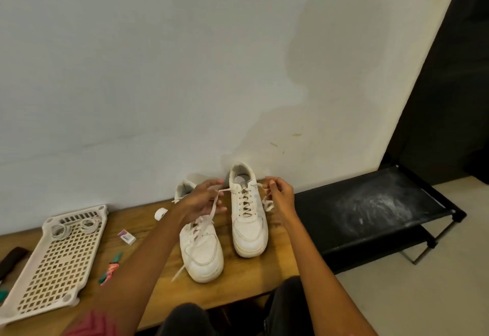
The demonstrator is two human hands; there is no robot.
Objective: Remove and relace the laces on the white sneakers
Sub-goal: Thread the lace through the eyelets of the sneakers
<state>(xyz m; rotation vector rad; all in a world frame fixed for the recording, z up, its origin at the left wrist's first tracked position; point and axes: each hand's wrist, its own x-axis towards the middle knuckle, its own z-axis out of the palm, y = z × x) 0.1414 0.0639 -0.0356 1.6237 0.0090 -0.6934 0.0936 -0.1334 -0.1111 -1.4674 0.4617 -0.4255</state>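
Two white sneakers stand side by side on a wooden table point(246, 280), toes toward me. The right sneaker point(248, 219) is laced up to its top eyelets. My left hand point(202, 202) pinches the left end of its lace point(223, 190), pulled out sideways from the top eyelet. My right hand point(280, 194) pinches the other lace end point(267, 203), which loops down beside the shoe. The left sneaker point(202, 251) sits partly behind my left hand, with a loose lace point(182, 269) trailing over its toe onto the table.
A perforated white plastic tray point(53, 261) lies at the left with rolled cords in it. A small white box point(127, 237), a white roll point(160, 214) and colourful pens point(111, 272) lie nearby. A black fabric shoe rack point(370, 214) stands to the right. A wall rises right behind the shoes.
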